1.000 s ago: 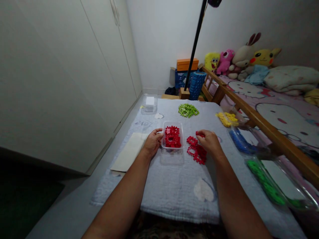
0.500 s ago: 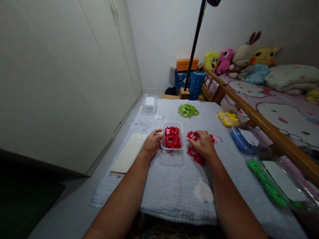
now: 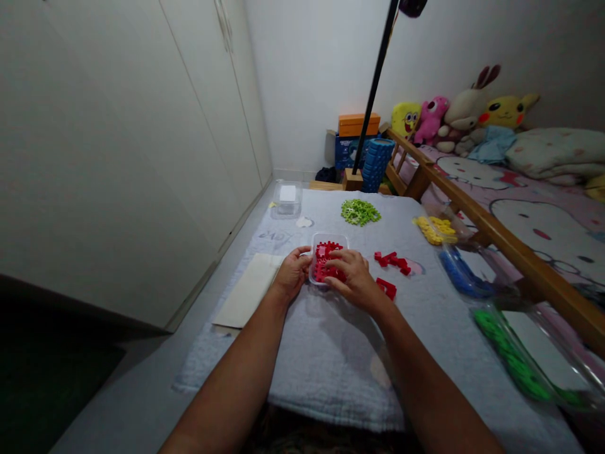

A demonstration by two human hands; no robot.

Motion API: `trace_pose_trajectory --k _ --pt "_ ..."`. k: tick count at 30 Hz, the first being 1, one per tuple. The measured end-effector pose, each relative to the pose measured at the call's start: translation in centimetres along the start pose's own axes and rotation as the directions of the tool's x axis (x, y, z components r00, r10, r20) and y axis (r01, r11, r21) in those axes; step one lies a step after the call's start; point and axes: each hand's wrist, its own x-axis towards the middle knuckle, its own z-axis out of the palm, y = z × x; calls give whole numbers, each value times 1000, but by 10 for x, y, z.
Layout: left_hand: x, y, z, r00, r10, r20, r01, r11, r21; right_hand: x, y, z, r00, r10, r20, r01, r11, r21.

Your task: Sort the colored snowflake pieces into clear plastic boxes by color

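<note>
A clear plastic box (image 3: 314,282) holding red plastic building pieces (image 3: 323,253) stands on the cloth-covered table. My left hand (image 3: 293,271) is closed on the box's left wall, thumb and fingers at the rim. Over the right part of the box, my right hand (image 3: 348,272) is bent with its fingertips down among the red pieces. Red shows between its thumb and fingers, though the exact piece is partly hidden. Some small red blocks (image 3: 392,260) lie loose to the right, and a red frame-like piece (image 3: 386,288) lies beside my right wrist.
A light green heap of pieces (image 3: 360,212) lies farther back. At the back left sits a clear box (image 3: 287,197) with a white label. Boxes of yellow (image 3: 435,229), blue (image 3: 466,271) and green pieces (image 3: 510,353) line the right side by the bed rail (image 3: 501,239). A cream folder (image 3: 248,291) lies left.
My right hand has moved left from the loose red pieces to over the box. Fewer red pieces lie on the cloth. My left hand stays at the box.
</note>
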Motion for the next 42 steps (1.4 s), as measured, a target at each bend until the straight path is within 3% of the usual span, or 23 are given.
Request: trace_pose_trajectory --k 6,14,17,22,26,30,35,42 --pt "2 -1 -1 1000 -2 -21 2 1000 5 -9 8 -4 998 57 7 -57 998 -22" --pt "-1 1 2 1000 -3 -15 3 1000 4 -9 -6 6 992 -61 111 62 998 -8" --pt "-1 1 1 1000 -15 -21 15 1000 7 -10 2 -1 999 -32 32 31 999 37" --pt "0 0 0 999 -18 -42 19 1000 10 -19 42 -35 986 135 -93 -131 990 43" --pt "-1 1 -1 999 -14 -34 15 1000 11 -35 71 -51 933 352 76 -341 932 -124" --pt "-1 1 0 999 -11 -45 11 1000 12 -52 78 -43 878 394 272 -327 908 -261" --pt "0 2 1 999 -8 -50 8 1000 15 -60 73 -29 900 381 211 -313 903 -294" --pt "-1 2 1 999 -15 -47 16 1000 24 -53 76 -24 953 286 105 -276 956 -97"
